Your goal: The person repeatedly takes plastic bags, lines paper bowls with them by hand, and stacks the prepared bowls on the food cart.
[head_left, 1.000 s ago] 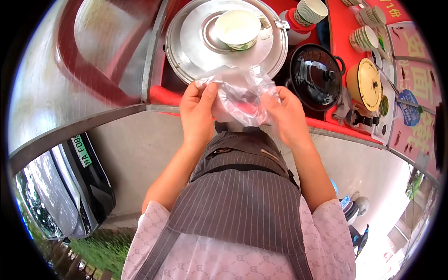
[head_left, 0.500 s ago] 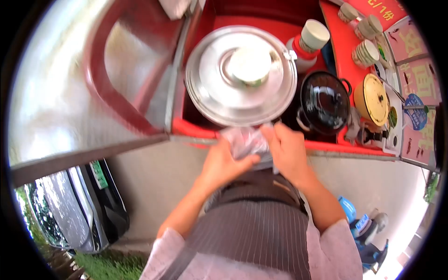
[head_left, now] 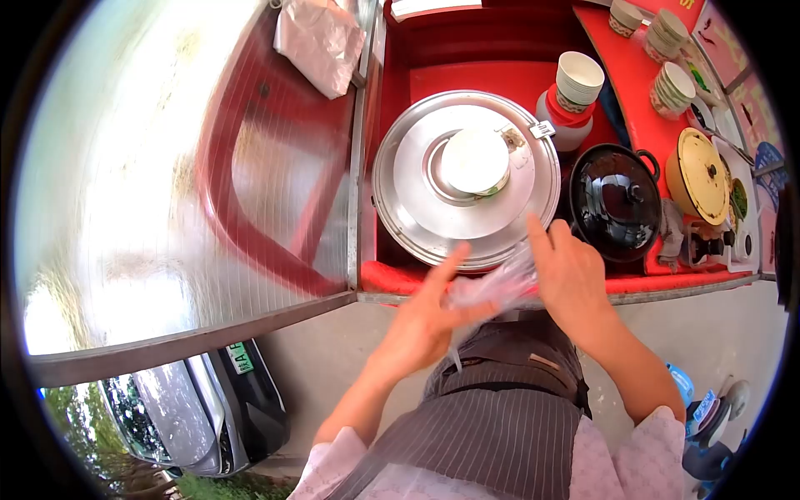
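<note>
A clear plastic bag, crumpled and blurred by motion, stretches between my hands at the red front edge of the cart. My left hand has its index finger and thumb spread, with the bag caught between them. On the bag's other side my right hand grips it, index finger pointing forward. Just beyond is a large round metal lid with a white paper bowl resting on its centre. To the right of that lid sits a black lidded pot, close to my right hand.
Paper cups stand stacked on a red-topped jar. A yellow lidded pot and more cup stacks line the right. Pinkish plastic bags hang by the left panel. A car is parked at lower left.
My view has shifted, so the cart sits lower and further right. The bag, bunched between both hands before, is now drawn out sideways; my left fingers have spread.
</note>
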`<state>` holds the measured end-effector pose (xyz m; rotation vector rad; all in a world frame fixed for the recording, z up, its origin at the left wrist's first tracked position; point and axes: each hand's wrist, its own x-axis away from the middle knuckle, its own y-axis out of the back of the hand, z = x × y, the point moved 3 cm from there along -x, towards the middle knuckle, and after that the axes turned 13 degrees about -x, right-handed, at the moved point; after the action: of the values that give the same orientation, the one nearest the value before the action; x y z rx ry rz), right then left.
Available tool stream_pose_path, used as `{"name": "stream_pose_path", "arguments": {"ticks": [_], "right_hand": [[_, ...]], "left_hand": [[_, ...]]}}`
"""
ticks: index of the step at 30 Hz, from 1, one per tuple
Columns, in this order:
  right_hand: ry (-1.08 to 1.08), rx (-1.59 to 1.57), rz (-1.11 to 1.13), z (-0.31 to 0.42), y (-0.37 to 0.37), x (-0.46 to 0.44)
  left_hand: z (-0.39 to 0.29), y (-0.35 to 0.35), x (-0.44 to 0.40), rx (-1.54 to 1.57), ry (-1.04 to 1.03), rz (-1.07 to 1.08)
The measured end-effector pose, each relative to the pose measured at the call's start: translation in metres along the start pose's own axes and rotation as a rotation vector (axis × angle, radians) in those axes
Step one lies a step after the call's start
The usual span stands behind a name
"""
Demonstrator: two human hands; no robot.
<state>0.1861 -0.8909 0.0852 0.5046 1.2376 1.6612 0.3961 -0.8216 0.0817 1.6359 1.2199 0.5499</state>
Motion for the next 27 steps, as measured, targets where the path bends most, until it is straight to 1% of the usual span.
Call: {"name": "stream_pose_path", "arguments": {"ticks": [1,2,3,5,6,7,8,9,10,11,12,13,15,16,18,19,21,22,23,25,26,27], "right_hand": [[0.016,-0.134,0.165,0.010,0.010,-0.003],[0.033,-0.266,0.331,0.017,0.012,-0.005],[0.028,-0.262,0.336,0.019,0.012,-0.006],[0.226,-0.570,0.580,0.029,0.013,0.002],[0.205,-0.561,0.596,0.027,0.015,-0.001],[0.157,-0.507,0.555,0.022,0.017,-0.012],[0.114,-0.454,0.515,0.015,0.017,-0.026],[0.079,-0.405,0.479,0.007,0.018,-0.039],[0.160,-0.477,0.279,-0.005,0.009,-0.053],[0.199,-0.561,0.159,-0.012,0.000,-0.070],[0.238,-0.647,0.040,-0.015,-0.006,-0.087],[0.242,-0.647,0.049,-0.015,-0.006,-0.106],[0.090,-0.806,0.115,-0.020,-0.008,-0.140],[0.091,-0.805,0.121,-0.022,-0.012,-0.151],[-0.157,-0.870,0.257,-0.032,-0.026,-0.170],[-0.154,-0.866,0.261,-0.038,-0.034,-0.174],[0.074,-0.453,0.150,-0.046,-0.041,-0.180],[-0.007,-0.388,0.250,-0.051,-0.042,-0.180],[-0.008,-0.385,0.254,-0.051,-0.040,-0.179],[-0.073,-0.324,0.295,-0.055,-0.041,-0.176],[-0.074,-0.322,0.300,-0.058,-0.043,-0.176],[-0.098,-0.349,0.358,-0.063,-0.048,-0.176]], "left_hand": [[0.003,0.002,-0.004,-0.209,0.092,0.008],[0.007,0.005,-0.007,-0.288,0.299,0.043],[0.012,0.006,-0.011,-0.280,0.299,0.046],[0.029,0.013,-0.015,-0.452,0.433,0.013],[0.036,0.014,-0.014,-0.505,0.395,-0.002],[0.042,0.017,-0.016,-0.559,0.354,-0.020],[0.046,0.020,-0.018,-0.467,0.444,0.035],[0.053,0.020,-0.023,-0.451,0.450,0.044],[0.061,0.022,-0.030,-0.191,0.452,-0.045],[0.070,0.023,-0.040,0.066,0.448,-0.139],[0.073,0.022,-0.056,0.365,0.512,-0.149],[0.075,0.020,-0.071,0.368,0.520,-0.152],[0.083,0.012,-0.098,0.986,0.626,-0.329],[0.089,0.007,-0.109,0.988,0.629,-0.332],[0.105,-0.005,-0.126,0.966,0.540,-0.372],[0.113,-0.011,-0.129,0.969,0.541,-0.377],[0.127,-0.022,-0.132,0.682,0.541,-0.304],[0.134,-0.023,-0.131,0.440,0.503,-0.237],[0.140,-0.025,-0.127,0.444,0.505,-0.237],[0.144,-0.033,-0.119,0.300,0.575,0.006],[0.146,-0.042,-0.119,0.476,0.582,0.059],[0.145,-0.046,-0.121,0.481,0.587,0.061]]}}
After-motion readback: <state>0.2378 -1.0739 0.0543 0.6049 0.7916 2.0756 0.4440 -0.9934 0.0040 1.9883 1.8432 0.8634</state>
